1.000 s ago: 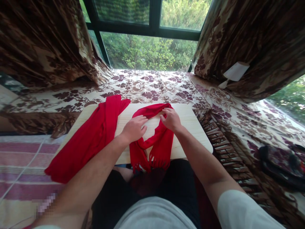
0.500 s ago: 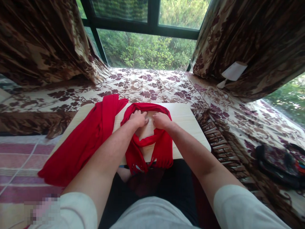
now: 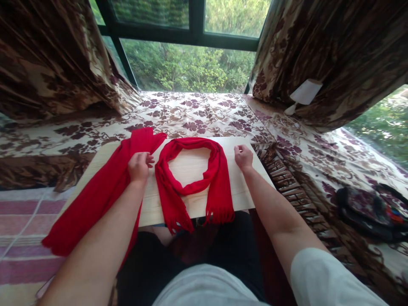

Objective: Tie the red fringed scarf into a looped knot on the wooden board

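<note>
Nothing is gripped: left hand [image 3: 139, 165] is loosely curled, fingertips resting on the inner edge of the flat scarf [image 3: 98, 195], no pinch visible. Right hand [image 3: 243, 156] is loosely fisted on bare board right of the looped scarf [image 3: 195, 180], holding nothing, clear of the fabric.

Looped scarf is laid at frame centre on the pale wooden board [image 3: 248, 187]: closed ring toward the window, ends crossed, both fringed tails draped over the near board edge toward the lap. Flat scarf is spread diagonally, from the board's upper-left corner down to lower left, its lower part well off the board over the striped blanket [image 3: 19, 216].

Risks, as judged:
- Loop shape could be lost if either tail is snagged by a forearm; the tails hang unsupported over the near edge.
- Flat scarf could slide off to the lower left; much of its weight is already past the board edge, and a light tug by the left hand would be enough.
- Left scarf edge lies just beside the loop; dragging one could pull the other.

Room: a bare board strip is left on the right, a narrow one between the scarves. Far edge abuts the floral bedspread [image 3: 197, 112]. A dark bag [image 3: 369, 208] sits well apart at right.
</note>
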Tool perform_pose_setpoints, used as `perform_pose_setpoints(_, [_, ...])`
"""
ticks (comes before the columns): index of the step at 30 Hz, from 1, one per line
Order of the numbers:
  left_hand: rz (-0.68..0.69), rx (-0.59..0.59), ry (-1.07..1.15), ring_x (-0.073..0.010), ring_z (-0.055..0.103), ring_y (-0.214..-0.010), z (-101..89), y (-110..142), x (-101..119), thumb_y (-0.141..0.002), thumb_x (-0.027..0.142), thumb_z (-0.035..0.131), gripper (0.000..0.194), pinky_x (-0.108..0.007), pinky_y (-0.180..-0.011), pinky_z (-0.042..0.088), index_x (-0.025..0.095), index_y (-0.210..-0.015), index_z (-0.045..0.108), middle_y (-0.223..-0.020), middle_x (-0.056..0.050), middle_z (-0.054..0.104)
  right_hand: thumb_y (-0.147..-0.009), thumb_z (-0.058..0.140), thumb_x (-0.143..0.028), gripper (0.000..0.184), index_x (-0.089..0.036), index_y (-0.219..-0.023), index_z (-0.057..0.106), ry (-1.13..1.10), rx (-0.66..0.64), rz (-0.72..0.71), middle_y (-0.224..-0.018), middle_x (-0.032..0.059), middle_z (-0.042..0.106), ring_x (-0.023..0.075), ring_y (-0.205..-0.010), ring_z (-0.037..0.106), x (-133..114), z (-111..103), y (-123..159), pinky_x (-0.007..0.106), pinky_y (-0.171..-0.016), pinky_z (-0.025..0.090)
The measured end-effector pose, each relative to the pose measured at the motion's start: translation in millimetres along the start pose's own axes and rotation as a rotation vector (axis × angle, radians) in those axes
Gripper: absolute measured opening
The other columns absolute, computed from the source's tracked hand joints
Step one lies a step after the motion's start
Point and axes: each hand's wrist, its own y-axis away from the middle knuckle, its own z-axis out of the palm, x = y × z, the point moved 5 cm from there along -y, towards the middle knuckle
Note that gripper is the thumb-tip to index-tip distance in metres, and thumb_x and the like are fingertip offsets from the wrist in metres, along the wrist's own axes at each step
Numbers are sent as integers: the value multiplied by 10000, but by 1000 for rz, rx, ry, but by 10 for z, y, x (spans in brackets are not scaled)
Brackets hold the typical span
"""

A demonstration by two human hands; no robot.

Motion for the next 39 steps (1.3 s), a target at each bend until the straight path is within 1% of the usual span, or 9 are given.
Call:
perform_pose_setpoints(2, [-54,-13,116,-179,682,-684,-25,2,-159,-843,405,370,353,-260,-558,497,159,-1004,565,-829,-66,696,-947,439,-430,412,-139,-962,730,16,-16,32,-937,126,741,224,-849,636,164,6,5,304,-787,436])
perform_pose_setpoints(3, [-33,-21,112,-177,683,-696,-16,24,-177,-848,414,368,360,-262,-572,502,162,-1011,565,-846,-71,700,-953,433,-444,420,-146,-944,729,25,-24,30,-923,118,740,217,-838,629,203,23,16,297,-770,423])
perform_pose_setpoints(7, [176,-63,-208,-193,678,-867,80,169,-22,-853,460,449,357,-295,-783,524,185,-993,631,-928,-69,722,-958,444,-479,423,-167,-922,728,79,-62,8,-910,104,739,203,-802,607,200,108,58,283,-704,374])
perform_pose_setpoints(9, [234,-64,-319,-203,668,-913,107,217,53,-854,455,468,352,-301,-851,507,190,-990,656,-953,-64,725,-959,448,-478,422,-168,-918,730,97,-77,-3,-912,105,738,200,-797,602,180,125,61,282,-693,360])
perform_pose_setpoints(16, [269,-85,-338,-214,673,-910,109,226,82,-852,419,499,365,-313,-871,498,178,-1042,697,-1006,-72,742,-978,423,-469,434,-173,-837,707,101,-66,-36,-828,77,715,173,-724,552,194,104,49,281,-652,308])
perform_pose_setpoints(21, [241,-65,-365,-208,681,-847,118,228,57,-813,395,552,354,-313,-847,510,172,-1045,701,-979,-72,745,-989,397,-455,450,-176,-765,670,107,-66,-35,-765,65,689,162,-669,501,204,105,54,290,-621,276])
perform_pose_setpoints(34, [274,-102,-406,-214,697,-820,167,253,88,-806,400,597,363,-314,-837,522,169,-1058,719,-945,-77,759,-974,431,-433,403,-169,-834,702,147,-72,-9,-828,90,716,178,-716,538,187,103,47,288,-630,284])
perform_pose_setpoints(37, [284,-115,-405,-225,702,-842,184,255,84,-813,405,588,367,-323,-845,521,170,-1062,719,-955,-80,761,-961,437,-486,437,-173,-814,704,161,-112,30,-833,94,717,180,-717,549,147,100,-4,286,-620,288])
perform_pose_setpoints(39, [290,-122,-403,-232,703,-878,196,255,82,-821,406,580,374,-325,-856,519,165,-1072,716,-989,-91,761,-942,447,-539,471,-175,-789,704,146,-185,48,-824,94,717,181,-716,562,109,122,-56,281,-619,301])
